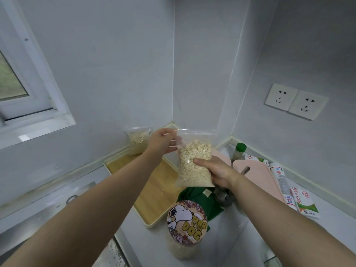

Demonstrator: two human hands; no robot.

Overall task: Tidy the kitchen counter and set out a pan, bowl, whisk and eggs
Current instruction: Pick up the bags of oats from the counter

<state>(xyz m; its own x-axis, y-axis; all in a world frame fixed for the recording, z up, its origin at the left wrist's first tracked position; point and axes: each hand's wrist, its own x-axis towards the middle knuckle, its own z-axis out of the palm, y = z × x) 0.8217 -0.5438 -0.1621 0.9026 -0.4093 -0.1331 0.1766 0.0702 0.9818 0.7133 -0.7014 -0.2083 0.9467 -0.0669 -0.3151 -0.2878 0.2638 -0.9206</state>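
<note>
- The bag of oats is held in the air above the right edge of the tray, with its zip strip uppermost.
- The left hand pinches the bag's top left corner at the zip. The right hand grips its lower right side, thumb across the front.
- This looks like the tidying half of the task: loose food is being gathered, and the zip is probably being checked or closed.
- The next move calls for keeping the bag upright and setting it beside the second bag, which leans in the tray's far corner.
- A dog-lidded jar stands on the counter by the tray's near right corner, with a green cloth behind it.
- Pink boards and milk cartons lie along the counter's right edge.
- A dark metal thing under the right wrist may be the whisk, but it is too hidden to tell. No pan, bowl or eggs are in view.
</note>
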